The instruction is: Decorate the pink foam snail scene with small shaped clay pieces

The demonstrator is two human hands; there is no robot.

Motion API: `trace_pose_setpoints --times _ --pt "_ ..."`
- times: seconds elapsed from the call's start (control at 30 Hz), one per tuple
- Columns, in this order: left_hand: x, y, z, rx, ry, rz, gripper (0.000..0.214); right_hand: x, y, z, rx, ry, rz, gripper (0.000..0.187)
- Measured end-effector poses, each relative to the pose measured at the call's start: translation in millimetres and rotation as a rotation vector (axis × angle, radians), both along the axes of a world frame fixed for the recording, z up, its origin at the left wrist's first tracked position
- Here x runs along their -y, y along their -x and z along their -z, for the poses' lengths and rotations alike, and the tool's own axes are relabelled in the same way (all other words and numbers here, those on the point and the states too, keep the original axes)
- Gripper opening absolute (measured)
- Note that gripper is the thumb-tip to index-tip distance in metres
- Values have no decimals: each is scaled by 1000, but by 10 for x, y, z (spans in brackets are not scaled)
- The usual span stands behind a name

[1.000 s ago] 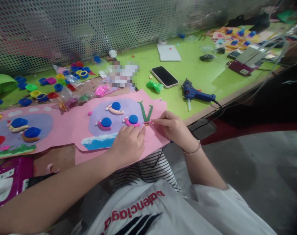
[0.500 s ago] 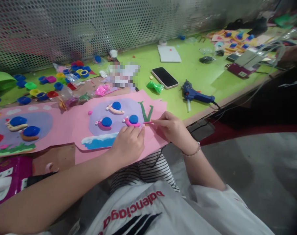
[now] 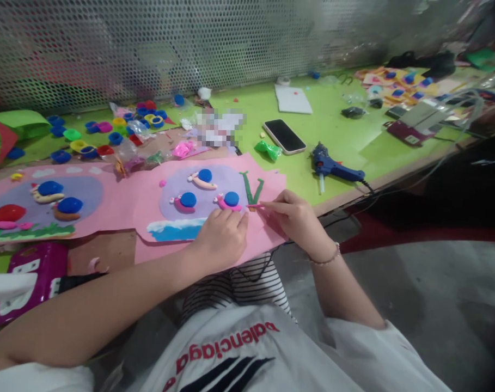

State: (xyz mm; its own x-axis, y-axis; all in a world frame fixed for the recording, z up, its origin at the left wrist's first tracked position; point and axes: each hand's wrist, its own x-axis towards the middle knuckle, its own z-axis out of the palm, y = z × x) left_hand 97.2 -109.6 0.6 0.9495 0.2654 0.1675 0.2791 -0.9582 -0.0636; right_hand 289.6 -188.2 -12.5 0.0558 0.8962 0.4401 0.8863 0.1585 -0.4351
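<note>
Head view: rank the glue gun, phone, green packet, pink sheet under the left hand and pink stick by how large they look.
1. Pink sheet
2. Glue gun and phone, unranked: the gun is longer, but areas look close
3. Green packet
4. Pink stick, visible part only; the right hand may cover some

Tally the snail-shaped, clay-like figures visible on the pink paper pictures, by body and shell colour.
Pink-bodied snails with round blue shells: 2
Cream-bodied snails with round blue shells: 2
Brown-bodied snail with a round blue shell: 1
Pink-bodied snail with a round red shell: 1
Total: 6
</note>
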Motion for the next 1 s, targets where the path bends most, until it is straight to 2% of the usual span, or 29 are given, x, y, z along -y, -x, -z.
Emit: trace_pose_setpoints --times 0.3,0.57,0.8,1.0 --pt "0 6 -18 -6 17 1 44 20 48 -14 52 1 -22 30" --pt "6 4 -25 -31 25 -19 43 -8 6 8 -40 15 19 28" --pt "2 -1 -23 -27 23 -27 44 -20 18 -45 -57 60 -37 34" --pt "7 -1 -23 -19 28 -25 44 45 -9 -80 -136 74 -53 27"
